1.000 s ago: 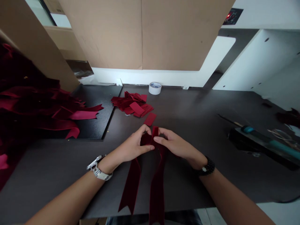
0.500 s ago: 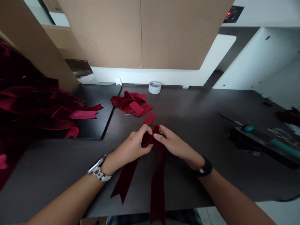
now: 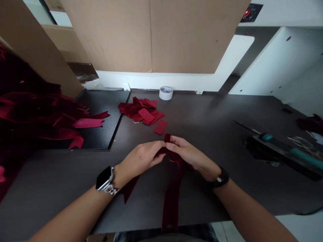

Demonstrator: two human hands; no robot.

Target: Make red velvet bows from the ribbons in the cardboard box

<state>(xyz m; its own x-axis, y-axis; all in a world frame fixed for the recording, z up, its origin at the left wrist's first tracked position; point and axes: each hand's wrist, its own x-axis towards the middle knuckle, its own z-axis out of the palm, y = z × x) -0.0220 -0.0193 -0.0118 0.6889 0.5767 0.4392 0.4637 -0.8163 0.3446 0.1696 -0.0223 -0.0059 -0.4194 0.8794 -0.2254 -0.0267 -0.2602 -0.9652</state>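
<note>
Between my two hands is a dark red velvet ribbon bow (image 3: 174, 157), held just above the dark tabletop. My left hand (image 3: 144, 155) is closed on its left side, the back of the hand turned up and hiding much of the loop. The thumb and fingers of my right hand (image 3: 185, 153) pinch the bow near its middle, where a short red strip (image 3: 167, 137) sticks up. One long tail (image 3: 170, 201) hangs toward the table's front edge; a notched tail (image 3: 130, 190) shows below my left wrist.
Beyond my hands lie a heap of small red fabric pieces (image 3: 141, 109) and a single piece (image 3: 160, 127). A white tape roll (image 3: 166, 93) stands at the back. Many red ribbons (image 3: 75, 126) spill over a black board (image 3: 101, 139) on the left. A teal-and-black tool (image 3: 285, 151) lies right.
My left hand has rolled over, its back now facing up and its fingers closing over the loop. The notched tail has drawn up under my left wrist. My right hand keeps its pinch.
</note>
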